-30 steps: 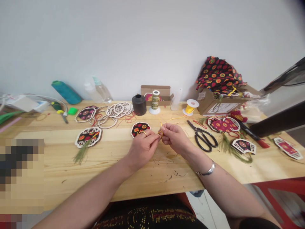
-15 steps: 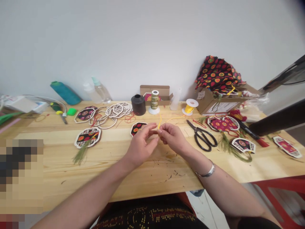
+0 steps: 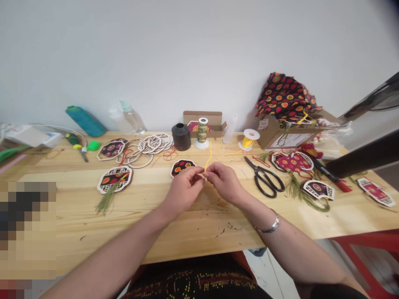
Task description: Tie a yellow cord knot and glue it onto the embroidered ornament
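Observation:
A yellow cord (image 3: 209,154) rises from between the fingertips of both my hands over the middle of the table. My left hand (image 3: 186,185) is closed in a pinch on it. My right hand (image 3: 225,180) meets it from the other side, thumb and forefinger also pinching the cord. Behind my left fingers lies a black floral ornament (image 3: 181,167) with a pale rim, partly covered. More yellow cord runs back to a white spool (image 3: 251,134). Black-handled scissors (image 3: 267,177) lie to the right of my right hand.
Along the wall stand a black thread cone (image 3: 181,137), a green thread spool (image 3: 203,132) and a cardboard box (image 3: 277,132) with patterned cloth. Tasselled ornaments (image 3: 114,180) lie left and right. A black pole (image 3: 368,153) slants in at right.
My left fingers have closed in from a looser, spread pose to a pinch at the cord. The cord's free end now stands taller above my fingertips. My right hand has shifted slightly left.

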The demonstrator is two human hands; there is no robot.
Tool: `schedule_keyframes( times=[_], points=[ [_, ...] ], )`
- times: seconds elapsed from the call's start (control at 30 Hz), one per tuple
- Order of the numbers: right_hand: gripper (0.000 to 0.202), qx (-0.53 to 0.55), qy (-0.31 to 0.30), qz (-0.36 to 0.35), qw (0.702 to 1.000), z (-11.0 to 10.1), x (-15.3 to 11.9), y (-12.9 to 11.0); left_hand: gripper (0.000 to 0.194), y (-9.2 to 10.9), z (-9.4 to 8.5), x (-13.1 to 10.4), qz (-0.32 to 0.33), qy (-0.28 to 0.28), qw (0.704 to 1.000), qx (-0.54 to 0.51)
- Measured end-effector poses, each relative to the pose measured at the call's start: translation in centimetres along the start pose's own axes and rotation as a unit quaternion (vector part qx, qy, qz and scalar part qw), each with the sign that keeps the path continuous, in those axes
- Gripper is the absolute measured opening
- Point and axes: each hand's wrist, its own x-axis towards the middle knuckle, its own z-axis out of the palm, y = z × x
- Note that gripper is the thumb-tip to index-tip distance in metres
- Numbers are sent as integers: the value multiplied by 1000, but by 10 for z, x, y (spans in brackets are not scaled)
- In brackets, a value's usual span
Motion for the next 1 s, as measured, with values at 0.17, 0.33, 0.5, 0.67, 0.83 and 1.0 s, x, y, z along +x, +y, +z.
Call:
schedule_keyframes(
  times=[0.17,0.33,0.5,0.67,0.83,1.0],
  points=[
    [14,-16,-2,-1,1000,0,0,1,14,6,-5,0,24,-4,998,58],
    [12,-11,-4,-6,1000,0,0,1,12,8,-4,0,17,-10,999,47],
    [13,-16,-6,-8,1000,1,-1,2,15,8,-4,-1,-72,-54,996,-22],
    [14,10,-14,1,1000,0,-1,0,15,16,-5,0,-124,-64,986,-96],
    [17,22,-17,11,1000,-1,0,-2,15,21,-7,1,-149,-59,979,-129],
    [19,96,-31,56,993,-2,1,-5,15,18,-10,0,-163,-43,974,-152]
  ],
)
